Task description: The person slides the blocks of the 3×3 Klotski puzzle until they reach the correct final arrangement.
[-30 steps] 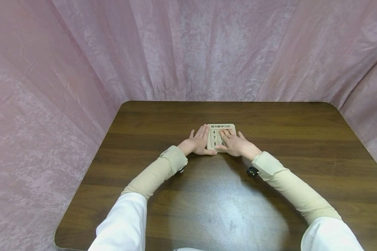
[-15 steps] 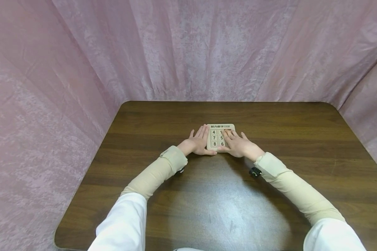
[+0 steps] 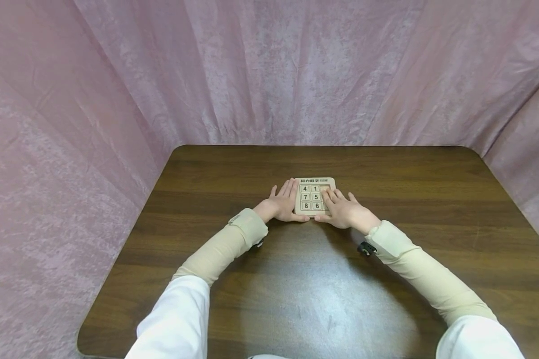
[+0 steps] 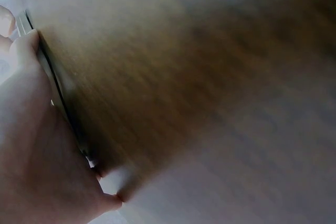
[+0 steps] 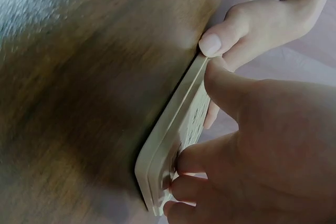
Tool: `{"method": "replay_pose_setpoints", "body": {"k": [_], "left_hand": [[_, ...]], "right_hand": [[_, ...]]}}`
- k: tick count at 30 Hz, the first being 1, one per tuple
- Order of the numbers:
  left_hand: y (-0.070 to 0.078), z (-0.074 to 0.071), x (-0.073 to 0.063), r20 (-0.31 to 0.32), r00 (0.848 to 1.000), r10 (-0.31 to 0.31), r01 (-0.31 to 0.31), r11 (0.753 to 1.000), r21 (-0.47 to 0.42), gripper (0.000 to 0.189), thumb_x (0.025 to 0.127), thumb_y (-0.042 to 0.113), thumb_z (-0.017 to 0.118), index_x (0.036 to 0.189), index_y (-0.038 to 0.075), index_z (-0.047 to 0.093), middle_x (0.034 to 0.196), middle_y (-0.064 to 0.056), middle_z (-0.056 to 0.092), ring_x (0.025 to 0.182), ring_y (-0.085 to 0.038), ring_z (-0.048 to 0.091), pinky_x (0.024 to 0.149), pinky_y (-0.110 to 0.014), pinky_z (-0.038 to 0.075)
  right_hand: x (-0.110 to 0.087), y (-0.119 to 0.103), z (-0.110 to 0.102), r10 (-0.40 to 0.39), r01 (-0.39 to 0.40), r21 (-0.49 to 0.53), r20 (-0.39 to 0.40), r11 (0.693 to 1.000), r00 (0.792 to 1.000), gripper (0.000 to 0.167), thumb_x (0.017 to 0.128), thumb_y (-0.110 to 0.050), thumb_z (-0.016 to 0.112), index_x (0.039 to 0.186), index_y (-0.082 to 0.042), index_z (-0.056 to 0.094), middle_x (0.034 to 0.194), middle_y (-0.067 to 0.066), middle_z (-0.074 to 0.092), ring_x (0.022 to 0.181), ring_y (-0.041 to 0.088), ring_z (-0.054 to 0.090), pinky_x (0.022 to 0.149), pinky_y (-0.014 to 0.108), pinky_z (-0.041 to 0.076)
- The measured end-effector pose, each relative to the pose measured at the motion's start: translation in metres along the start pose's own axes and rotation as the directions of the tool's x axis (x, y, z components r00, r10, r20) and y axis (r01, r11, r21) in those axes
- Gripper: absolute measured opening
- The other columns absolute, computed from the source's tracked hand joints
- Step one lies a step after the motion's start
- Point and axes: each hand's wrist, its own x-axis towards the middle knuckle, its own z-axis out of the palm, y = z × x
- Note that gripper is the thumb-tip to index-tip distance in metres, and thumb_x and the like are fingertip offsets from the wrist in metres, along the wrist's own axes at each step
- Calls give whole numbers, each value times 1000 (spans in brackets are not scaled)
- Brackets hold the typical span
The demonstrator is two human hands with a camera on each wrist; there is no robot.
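Note:
A cream number sliding puzzle (image 3: pixel 311 210) lies flat on the brown table in the head view. Its left and middle columns show 4, 1, 7, 5, 8 and 6; the top right slot has a dark strip. Along the left side of the puzzle my left hand (image 3: pixel 284 202) lays straight fingers, its thumb at the near edge. My right hand (image 3: pixel 342 210) rests its fingertips on the right column, hiding most of it, with the thumb at the near edge. In the right wrist view the puzzle (image 5: pixel 163 156) appears edge-on, both thumbs meeting at its near side.
The wooden table (image 3: pixel 233 169) has rounded corners and a glare patch near its front. Pink velvet curtains (image 3: pixel 269 75) hang behind it and to the sides. A small black device (image 3: pixel 366 249) sits at the right wrist.
My right hand has drawn slightly right and toward the body, uncovering the tiles 1, 5 and 6. The left hand stays put at the left edge, and the puzzle hardly shifts.

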Motion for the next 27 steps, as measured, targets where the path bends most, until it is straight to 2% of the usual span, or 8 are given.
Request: {"method": "replay_pose_setpoints", "body": {"k": [6, 13, 27], "left_hand": [[-2, 1, 7, 23, 1000, -13, 13, 1000, -5, 121, 82, 80, 43, 148, 9, -30, 158, -9, -29, 149, -22, -20, 121, -51, -1], [0, -3, -5, 4, 1000, 16, -16, 1000, -4, 118, 84, 79, 40, 149, 7, -27, 159, -11, -27, 150, -23, -18, 121, -51, 0], [0, -5, -8, -8, 999, 40, -40, 999, -9, 118, 84, 79, 40, 150, 6, -25, 160, -13, -24, 150, -24, -15, 121, -51, 2]], "right_hand": [[-5, -2, 1, 7, -7, -7, -5, 1000, 1000, 85, 99, -52, 44, 153, 4, 10, 160, 24, 10, 147, 43, 14, 114, 65, 13], [-9, -6, 1, 11, -11, -25, 4, 1000, 1000, 85, 99, -52, 44, 153, 6, 12, 160, 25, 11, 147, 42, 14, 115, 64, 14], [-6, -3, 2, 8, -7, -27, 10, 1000, 1000, 86, 99, -53, 43, 152, 7, 12, 159, 25, 11, 147, 43, 15, 115, 64, 14]]}}
